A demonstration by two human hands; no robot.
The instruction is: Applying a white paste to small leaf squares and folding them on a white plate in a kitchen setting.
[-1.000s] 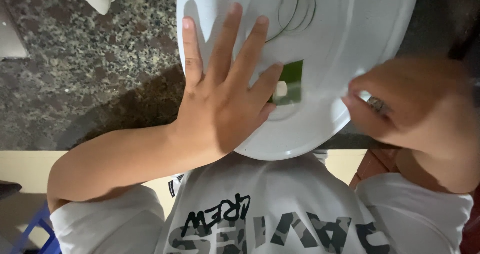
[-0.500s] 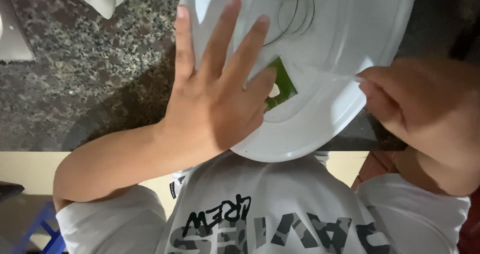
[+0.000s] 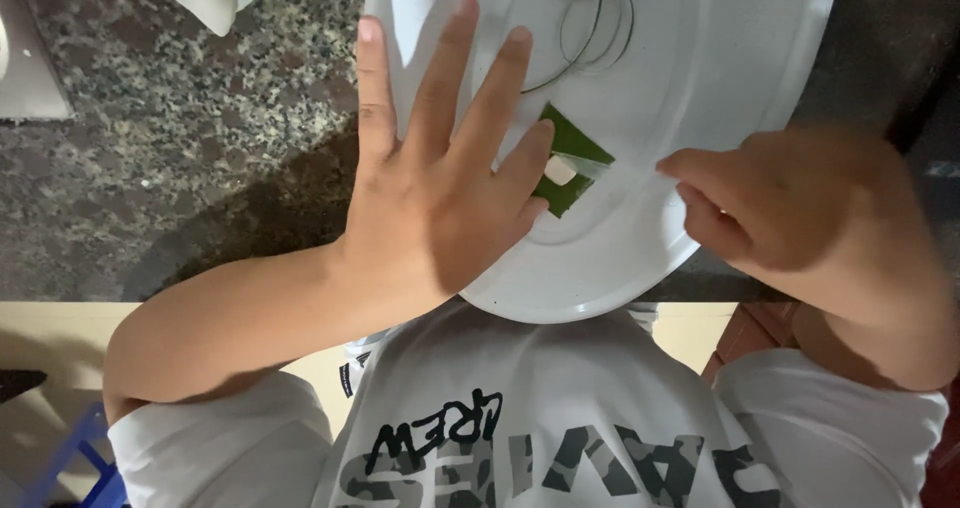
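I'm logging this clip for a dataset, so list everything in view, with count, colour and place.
Round white plastic tray: one, white, on the counter edge.
Green leaf piece: one, green, on the tray.
Small white lump: one, white, on the leaf.
Thin dark string: one, looped, top of the tray.
Speckled granite counter: one, grey-brown, under the tray.
White T-shirt: one, bottom.
Left hand: flat, fingers spread, on the tray and leaf.
Right hand: curled, fingertips on the tray's right side.

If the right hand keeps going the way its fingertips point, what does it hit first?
The right hand points left across the white plate. First in that line would likely be the small white piece lying on the green leaf, with the left hand just beyond. The hand's height above the plate is unclear.
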